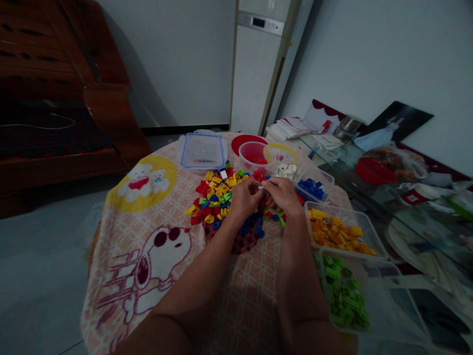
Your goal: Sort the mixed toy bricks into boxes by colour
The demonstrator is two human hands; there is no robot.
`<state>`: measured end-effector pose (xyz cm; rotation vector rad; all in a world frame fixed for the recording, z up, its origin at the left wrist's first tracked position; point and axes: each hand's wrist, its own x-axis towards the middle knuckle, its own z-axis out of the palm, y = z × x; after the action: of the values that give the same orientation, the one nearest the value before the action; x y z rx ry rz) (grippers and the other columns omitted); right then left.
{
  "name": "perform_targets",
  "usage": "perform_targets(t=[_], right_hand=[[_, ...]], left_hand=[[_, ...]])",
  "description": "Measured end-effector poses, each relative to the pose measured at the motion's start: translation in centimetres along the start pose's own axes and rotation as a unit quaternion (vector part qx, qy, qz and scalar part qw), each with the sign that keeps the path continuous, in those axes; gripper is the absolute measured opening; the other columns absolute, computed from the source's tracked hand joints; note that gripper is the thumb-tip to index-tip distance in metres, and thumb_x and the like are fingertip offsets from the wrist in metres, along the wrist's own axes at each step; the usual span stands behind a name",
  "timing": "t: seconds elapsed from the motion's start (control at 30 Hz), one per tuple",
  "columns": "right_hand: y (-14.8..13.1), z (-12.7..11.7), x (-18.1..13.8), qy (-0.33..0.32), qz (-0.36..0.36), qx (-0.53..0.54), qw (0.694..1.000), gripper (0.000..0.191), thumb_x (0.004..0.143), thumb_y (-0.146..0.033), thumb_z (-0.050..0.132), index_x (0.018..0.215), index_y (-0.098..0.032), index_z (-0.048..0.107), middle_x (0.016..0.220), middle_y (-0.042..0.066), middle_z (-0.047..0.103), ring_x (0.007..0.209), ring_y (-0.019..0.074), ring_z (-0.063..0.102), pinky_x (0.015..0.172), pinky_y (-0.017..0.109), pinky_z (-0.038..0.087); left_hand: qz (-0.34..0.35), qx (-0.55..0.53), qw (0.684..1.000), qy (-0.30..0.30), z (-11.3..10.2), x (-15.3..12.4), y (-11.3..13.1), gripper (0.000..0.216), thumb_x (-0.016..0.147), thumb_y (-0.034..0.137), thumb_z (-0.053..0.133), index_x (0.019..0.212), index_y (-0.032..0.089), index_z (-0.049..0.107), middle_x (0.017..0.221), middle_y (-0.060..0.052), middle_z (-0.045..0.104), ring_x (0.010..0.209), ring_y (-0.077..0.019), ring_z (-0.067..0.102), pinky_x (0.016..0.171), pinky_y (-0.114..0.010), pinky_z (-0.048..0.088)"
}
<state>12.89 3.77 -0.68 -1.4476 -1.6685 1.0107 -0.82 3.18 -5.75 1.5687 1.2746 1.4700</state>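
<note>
The left hand and the right hand meet over a messy heap of shiny plastic toy bricks, red, yellow, blue and green. Their fingertips pinch one small white plastic piece between them; its exact shape is too small to tell. The bricks look hard and smooth, many of them knobbly.

Past the right hand lies a little pile of white bricks. Near it, a round see-through tub holds red bits. Down the right side, see-through plastic boxes hold blue bricks, yellow-orange bricks and bright green bricks. A see-through box with a blue-edged lid sits behind the heap.

Everything sits on a soft-looking pink and white cloth, printed with a white dog in dark glasses. To the left is a carved brown wooden bench. On the right, a glass-topped table holds papers and a red bowl.
</note>
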Motion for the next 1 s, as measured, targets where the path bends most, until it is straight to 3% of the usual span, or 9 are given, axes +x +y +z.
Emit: perform_targets(t=[0.17, 0.27, 0.4, 0.5, 0.6, 0.77, 0.87, 1.0], right_hand=[[0.3, -0.5, 0.1, -0.001, 0.026, 0.03, 0.999, 0.022, 0.089, -0.037, 0.058, 0.078, -0.019, 0.064, 0.056, -0.004, 0.062, 0.043, 0.0122, 0.061, 0.042, 0.019, 0.047], [0.7, -1.1, 0.1, 0.033, 0.043, 0.044, 0.998, 0.021, 0.087, -0.038, 0.062, 0.08, -0.018, 0.066, 0.056, -0.003, 0.063, 0.042, 0.0116, 0.06, 0.041, 0.019, 0.047], [1.8, -1.9, 0.4, 0.132, 0.09, 0.059, 0.985, 0.02, 0.078, -0.036, 0.071, 0.082, -0.016, 0.07, 0.05, -0.004, 0.061, 0.038, 0.0119, 0.057, 0.035, 0.018, 0.042], [2.8, -2.2, 1.1, 0.243, 0.092, 0.14, 0.956, 0.026, 0.069, -0.032, 0.078, 0.086, -0.014, 0.071, 0.05, -0.005, 0.061, 0.041, 0.0131, 0.059, 0.036, 0.019, 0.045], [3.8, -2.1, 1.9, 0.327, 0.048, 0.254, 0.909, 0.034, 0.06, -0.026, 0.083, 0.089, -0.014, 0.07, 0.053, -0.006, 0.062, 0.047, 0.0133, 0.063, 0.044, 0.021, 0.055], [4.7, -2.0, 2.8, 0.362, -0.001, 0.364, 0.858, 0.033, 0.054, -0.019, 0.085, 0.081, -0.015, 0.067, 0.062, -0.004, 0.065, 0.06, 0.0138, 0.068, 0.062, 0.028, 0.064], [5.1, -2.0, 3.2, 0.365, -0.029, 0.386, 0.847, 0.028, 0.06, -0.02, 0.081, 0.084, -0.015, 0.068, 0.079, 0.002, 0.071, 0.079, 0.0167, 0.073, 0.077, 0.034, 0.065], [5.4, -2.1, 3.4, 0.354, -0.054, 0.364, 0.86, 0.03, 0.066, -0.023, 0.077, 0.094, -0.018, 0.07, 0.1, 0.004, 0.074, 0.099, 0.0182, 0.072, 0.088, 0.037, 0.062]], left_hand=[[0.008, -0.008, 1.0, -0.006, 0.1, 0.1, -0.4, 0.008, 0.079, 0.024, 0.067, 0.084, 0.018, 0.066, 0.072, 0.0, 0.068, 0.065, -0.0146, 0.064, 0.062, -0.025, 0.051], [0.016, 0.005, 1.0, -0.008, -0.1, 0.1, -0.3, 0.013, 0.079, 0.023, 0.065, 0.091, 0.018, 0.069, 0.074, 0.0, 0.068, 0.066, -0.0142, 0.064, 0.064, -0.025, 0.051], [0.015, 0.02, 1.0, -0.009, -0.5, 0.2, -0.2, 0.017, 0.08, 0.023, 0.066, 0.095, 0.018, 0.071, 0.076, 0.0, 0.069, 0.066, -0.0137, 0.063, 0.065, -0.025, 0.051], [0.01, 0.023, 1.0, -0.01, -0.7, 0.3, -0.4, 0.015, 0.08, 0.024, 0.066, 0.093, 0.017, 0.071, 0.073, 0.001, 0.068, 0.065, -0.0133, 0.062, 0.065, -0.025, 0.05], [0.011, 0.038, 0.999, -0.01, -0.8, 0.4, -0.4, 0.013, 0.079, 0.023, 0.067, 0.091, 0.017, 0.071, 0.071, 0.002, 0.067, 0.063, -0.0124, 0.06, 0.065, -0.024, 0.049], [0.006, 0.035, 0.999, -0.01, -0.7, 0.3, -0.4, 0.014, 0.079, 0.02, 0.067, 0.091, 0.017, 0.072, 0.067, 0.003, 0.064, 0.061, -0.0119, 0.059, 0.063, -0.023, 0.047], [0.004, 0.026, 1.0, -0.009, -0.6, 0.3, -0.5, 0.014, 0.079, 0.02, 0.067, 0.091, 0.017, 0.072, 0.066, 0.003, 0.063, 0.06, -0.0116, 0.058, 0.062, -0.023, 0.046], [0.007, 0.026, 1.0, -0.007, -0.7, 0.3, -0.5, 0.014, 0.078, 0.02, 0.067, 0.09, 0.017, 0.073, 0.065, 0.003, 0.062, 0.059, -0.0115, 0.057, 0.061, -0.023, 0.044]])
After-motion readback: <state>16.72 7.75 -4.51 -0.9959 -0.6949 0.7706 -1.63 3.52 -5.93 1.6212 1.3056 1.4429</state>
